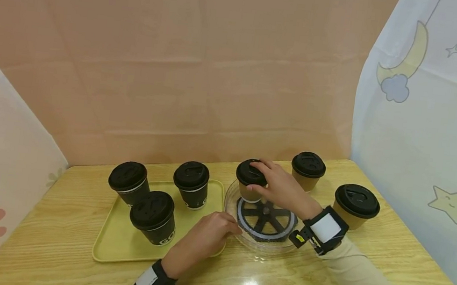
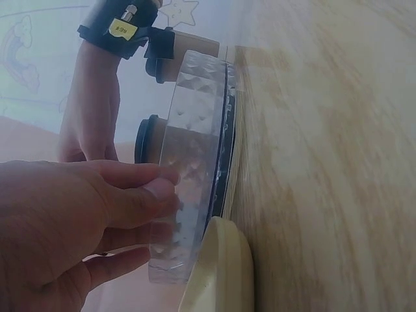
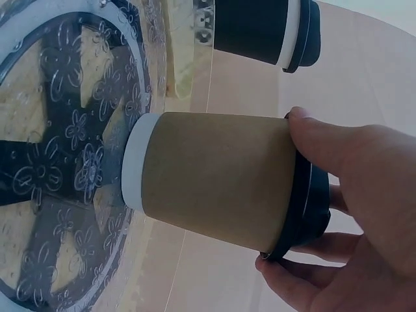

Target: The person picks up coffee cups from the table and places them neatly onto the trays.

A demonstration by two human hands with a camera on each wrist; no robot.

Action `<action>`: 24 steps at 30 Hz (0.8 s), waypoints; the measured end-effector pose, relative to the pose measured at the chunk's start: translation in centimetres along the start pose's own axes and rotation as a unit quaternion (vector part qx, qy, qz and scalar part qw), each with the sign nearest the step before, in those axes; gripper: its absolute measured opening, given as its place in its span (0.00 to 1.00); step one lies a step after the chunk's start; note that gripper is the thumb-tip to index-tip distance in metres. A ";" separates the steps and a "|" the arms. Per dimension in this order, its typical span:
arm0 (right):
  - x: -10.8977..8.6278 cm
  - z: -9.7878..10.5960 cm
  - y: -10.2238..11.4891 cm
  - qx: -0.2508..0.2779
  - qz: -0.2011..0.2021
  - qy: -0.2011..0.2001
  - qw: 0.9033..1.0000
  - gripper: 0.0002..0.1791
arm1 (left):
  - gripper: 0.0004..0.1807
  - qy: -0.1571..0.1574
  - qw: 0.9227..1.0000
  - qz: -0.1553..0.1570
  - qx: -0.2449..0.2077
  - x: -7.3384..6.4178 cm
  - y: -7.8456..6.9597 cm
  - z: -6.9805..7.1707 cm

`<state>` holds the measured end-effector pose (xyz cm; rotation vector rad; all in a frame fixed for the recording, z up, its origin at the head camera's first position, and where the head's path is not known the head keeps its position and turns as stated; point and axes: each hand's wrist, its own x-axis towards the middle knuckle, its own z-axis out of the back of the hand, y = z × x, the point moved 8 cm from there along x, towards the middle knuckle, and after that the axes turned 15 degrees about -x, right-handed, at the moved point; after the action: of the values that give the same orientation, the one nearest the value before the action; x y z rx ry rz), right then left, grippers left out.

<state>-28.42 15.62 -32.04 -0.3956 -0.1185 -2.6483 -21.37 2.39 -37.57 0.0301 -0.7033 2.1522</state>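
Note:
My right hand [image 1: 280,186] grips a brown paper coffee cup [image 3: 218,179] by its black lid [image 3: 305,201], thumb on one side and fingers on the other. The cup's white base is down at the flower-patterned floor of a clear round turntable tray [image 1: 239,237], near its far left side. Beneath the clear plastic shows a black spoked base with a pale ring. At the tray's near left edge, my left hand [image 1: 211,232] pinches the clear wall [image 2: 195,130] between thumb and fingers. Some left fingertips show through the plastic.
A yellow tray [image 1: 123,248] sits left of the turntable, bearing three black lidded cups, including a front one [image 1: 154,218] and a right one [image 1: 191,185]. Two brown lidded cups [image 1: 307,170] stand on the wooden table to the right. Fabric walls [image 1: 178,61] close off the back and sides.

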 end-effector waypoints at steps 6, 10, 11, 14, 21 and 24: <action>-0.2 0.2 -0.1 0.004 -0.008 0.001 1.000 0.38 | 0.15 0.003 1.000 -0.001 -0.001 0.0 0.1 0.0; -0.1 1.2 -0.8 -0.004 -0.020 -0.017 1.000 0.38 | 0.16 0.003 1.000 -0.001 -0.001 0.1 0.1 0.0; -0.1 1.5 -1.2 -0.007 -0.025 -0.023 0.999 0.39 | 0.16 0.002 1.000 -0.001 -0.002 0.0 0.1 0.0; -0.2 2.4 -2.4 -0.013 -0.043 -0.038 0.998 0.39 | 0.16 -0.001 1.000 -0.004 0.001 0.0 0.0 0.0; -0.5 2.9 -5.1 -0.065 -0.056 -0.075 0.994 0.40 | 0.17 0.000 1.000 -0.006 0.005 0.0 0.0 0.0; -0.8 2.9 -6.3 -0.079 -0.070 -0.082 0.991 0.40 | 0.16 0.000 1.000 -0.007 0.005 -0.1 0.0 0.0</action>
<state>-29.86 22.00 -29.64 -0.6811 0.0121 -2.7691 -21.33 2.35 -37.57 0.0392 -0.6899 2.1434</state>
